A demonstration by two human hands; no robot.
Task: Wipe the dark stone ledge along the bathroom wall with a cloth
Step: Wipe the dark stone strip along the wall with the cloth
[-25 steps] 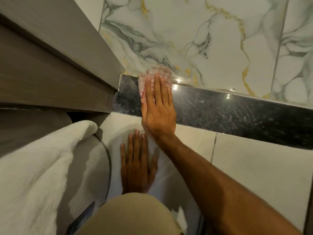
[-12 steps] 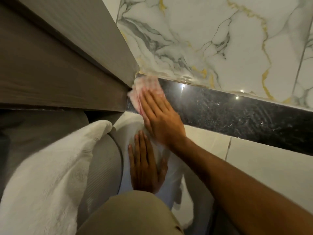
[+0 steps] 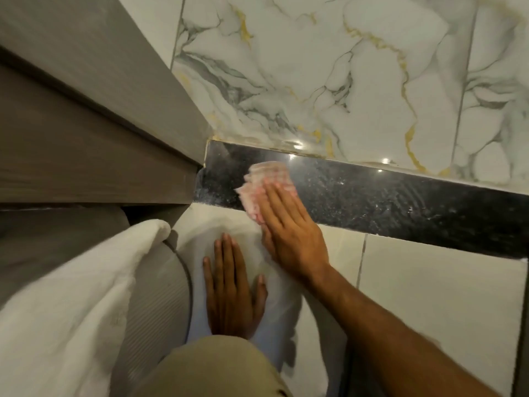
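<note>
Head view: a person's right hand (image 3: 289,227) presses a pink checked cloth (image 3: 264,186) flat on the dark stone ledge (image 3: 400,196), near the ledge's left end where it meets a grey wooden cabinet (image 3: 94,133). The right fingers (image 3: 276,202) lie stretched out and together over the cloth, pinning it down, not clenched round it. The left hand (image 3: 230,293) rests palm-down, fingers spread and holding nothing, on a white surface below the ledge; what that surface belongs to cannot be told.

Risks, as a judgement: the cloth is only pressed, not gripped, so a fast stroke could let it bunch, slide from under the palm, or drop off the ledge's front edge. Pale specks and smears show on the ledge to the right of the cloth, and an uneven stroke could skip them or only spread them. The corner against the cabinet is tight and could be missed. The left hand appears to be bracing the person, and a slip there would jolt the wipe.

Count: one cloth, one ledge, two hands, one cabinet, one white towel (image 3: 71,296) at lower left of the ledge, and a marbled tile wall (image 3: 329,81) above it.
</note>
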